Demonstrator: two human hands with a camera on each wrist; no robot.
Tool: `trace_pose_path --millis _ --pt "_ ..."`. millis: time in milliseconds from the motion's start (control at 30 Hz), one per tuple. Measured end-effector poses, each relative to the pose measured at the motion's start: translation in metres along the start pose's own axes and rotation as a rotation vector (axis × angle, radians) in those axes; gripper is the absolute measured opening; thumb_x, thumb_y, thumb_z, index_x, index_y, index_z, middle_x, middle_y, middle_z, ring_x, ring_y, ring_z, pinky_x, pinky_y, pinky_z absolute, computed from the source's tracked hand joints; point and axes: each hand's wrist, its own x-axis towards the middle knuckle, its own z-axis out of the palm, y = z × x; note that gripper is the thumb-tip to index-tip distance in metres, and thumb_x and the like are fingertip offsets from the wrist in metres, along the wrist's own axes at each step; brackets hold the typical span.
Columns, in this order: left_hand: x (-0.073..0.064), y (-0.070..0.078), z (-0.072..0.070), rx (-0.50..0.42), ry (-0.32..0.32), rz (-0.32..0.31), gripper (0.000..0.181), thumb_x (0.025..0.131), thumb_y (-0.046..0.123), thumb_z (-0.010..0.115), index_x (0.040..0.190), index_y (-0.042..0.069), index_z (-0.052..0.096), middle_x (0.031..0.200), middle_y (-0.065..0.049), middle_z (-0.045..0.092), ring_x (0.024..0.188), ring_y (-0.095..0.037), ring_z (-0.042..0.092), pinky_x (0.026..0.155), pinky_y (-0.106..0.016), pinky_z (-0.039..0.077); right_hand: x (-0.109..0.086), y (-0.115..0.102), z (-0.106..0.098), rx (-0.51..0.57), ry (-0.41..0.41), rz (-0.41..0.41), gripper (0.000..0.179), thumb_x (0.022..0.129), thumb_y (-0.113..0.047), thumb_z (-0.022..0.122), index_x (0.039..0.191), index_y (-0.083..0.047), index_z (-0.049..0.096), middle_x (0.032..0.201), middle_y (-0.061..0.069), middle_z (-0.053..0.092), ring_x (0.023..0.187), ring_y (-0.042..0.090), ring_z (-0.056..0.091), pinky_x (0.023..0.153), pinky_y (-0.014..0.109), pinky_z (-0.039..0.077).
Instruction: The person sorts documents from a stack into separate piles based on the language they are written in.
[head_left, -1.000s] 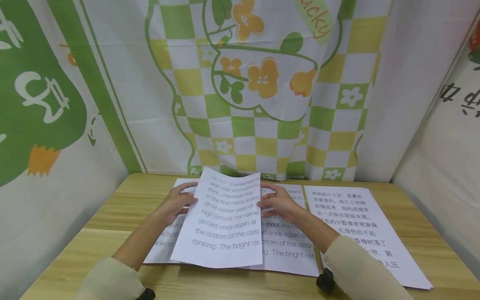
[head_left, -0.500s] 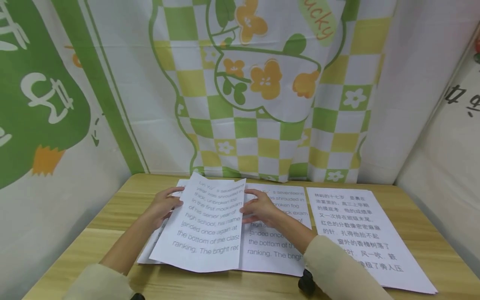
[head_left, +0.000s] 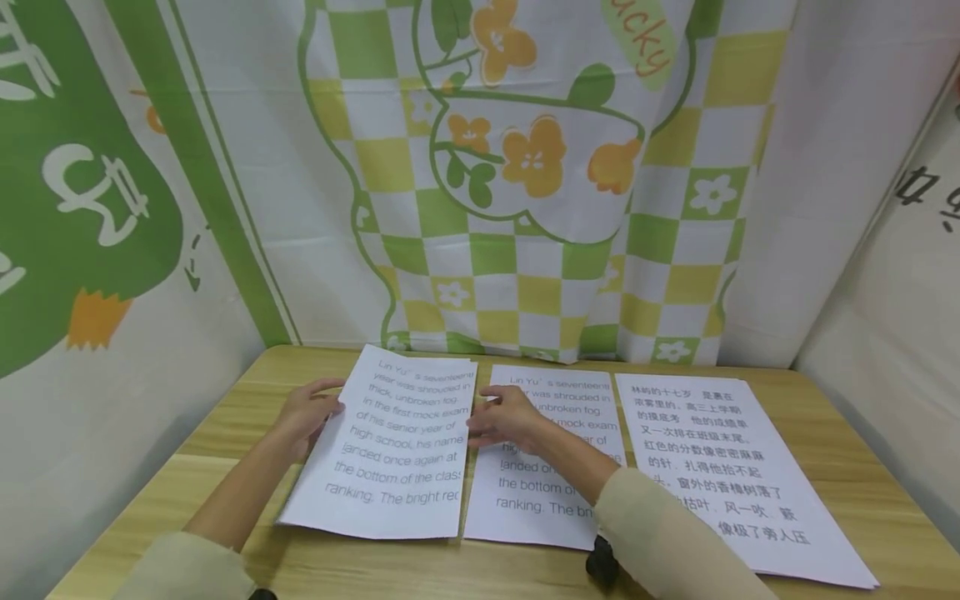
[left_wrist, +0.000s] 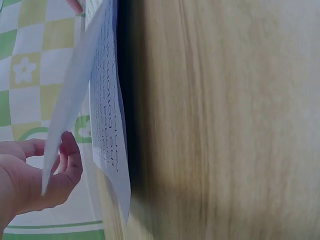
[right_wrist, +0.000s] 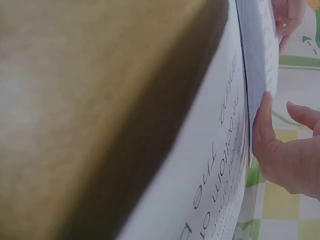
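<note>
My left hand (head_left: 309, 417) holds the left edge of a printed sheet of paper (head_left: 393, 450), which lies over a left stack of paper. In the left wrist view, the sheet's raised edge (left_wrist: 70, 95) passes between the thumb and fingers. Beside the sheet's right edge is my right hand (head_left: 513, 421), with its fingers loosely extended. The right wrist view shows one fingertip (right_wrist: 267, 97) at the sheet's edge and another finger apart from it. Under the right hand lies a middle printed sheet (head_left: 540, 492) with the same English text.
A stack of pages with Chinese print (head_left: 705, 475) lies to the right on the wooden table (head_left: 360, 571). Behind the table hangs a checked, flowered curtain (head_left: 517, 292). Printed cloth walls (head_left: 232, 367) stand on both sides.
Both hands have moved left with the sheet and lowered it onto the left stack. The middle sheet is now more exposed, and a gap shows between the two. My right fingers have loosened.
</note>
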Motion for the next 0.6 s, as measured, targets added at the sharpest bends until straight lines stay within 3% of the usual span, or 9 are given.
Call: trace_pose_path --millis 67,200,300,433,533,600 --pt "0.0011 0.0002 -0.0026 0.011 0.007 -0.012 0.06 0.101 0.005 0.054 0.156 -0.005 0.035 0.126 -0.029 0.061 0.084 -0.018 0.068 0.068 -0.029 0.061 -0.0019 0.0005 0.0001 0.004 -0.017 -0.017 0.081 0.086 0.016 0.069 0.157 0.009 0.03 0.128 0.029 0.055 0.092 0.032 0.073 0.086 0.045 0.064" --pt "0.0028 0.001 -0.0057 0.037 0.007 -0.035 0.06 0.104 0.013 0.05 0.157 -0.008 0.031 0.149 -0.037 0.044 0.113 -0.035 0.064 0.074 -0.025 0.059 -0.0061 0.0003 0.0003 -0.003 -0.065 -0.04 0.083 0.088 0.014 0.068 0.159 0.006 0.027 0.134 0.031 0.054 0.098 0.032 0.073 0.091 0.047 0.062" --pt "0.0038 0.0008 -0.0054 0.057 0.026 -0.039 0.059 0.104 0.015 0.05 0.155 -0.012 0.032 0.15 -0.038 0.042 0.118 -0.037 0.06 0.074 -0.023 0.058 -0.0077 -0.0001 0.0002 -0.003 -0.09 -0.049 0.083 0.089 0.012 0.068 0.16 0.004 0.025 0.135 0.031 0.055 0.101 0.032 0.072 0.093 0.047 0.062" --pt "0.0043 -0.0018 -0.0045 0.079 0.064 -0.041 0.057 0.101 0.015 0.053 0.148 -0.016 0.041 0.119 -0.028 0.06 0.089 -0.022 0.062 0.067 -0.022 0.056 -0.0078 0.0012 0.0001 0.002 -0.099 -0.051 0.083 0.09 0.011 0.067 0.161 0.004 0.025 0.135 0.032 0.055 0.105 0.034 0.071 0.095 0.046 0.061" --pt "0.0036 -0.0042 -0.0045 0.085 0.083 -0.037 0.052 0.098 0.013 0.055 0.139 -0.019 0.05 0.092 -0.01 0.059 0.075 -0.014 0.055 0.061 -0.021 0.053 -0.0071 0.003 0.0003 0.003 -0.103 -0.048 0.08 0.092 0.009 0.064 0.161 0.004 0.024 0.135 0.033 0.055 0.111 0.039 0.069 0.096 0.047 0.06" --pt "0.0029 -0.0053 -0.0046 0.097 0.086 -0.026 0.048 0.097 0.012 0.055 0.133 -0.02 0.054 0.086 -0.006 0.057 0.073 -0.013 0.054 0.06 -0.021 0.051 -0.0076 0.0035 0.0008 -0.001 -0.108 -0.047 0.079 0.093 0.007 0.063 0.161 0.004 0.023 0.134 0.034 0.057 0.115 0.042 0.067 0.097 0.047 0.06"
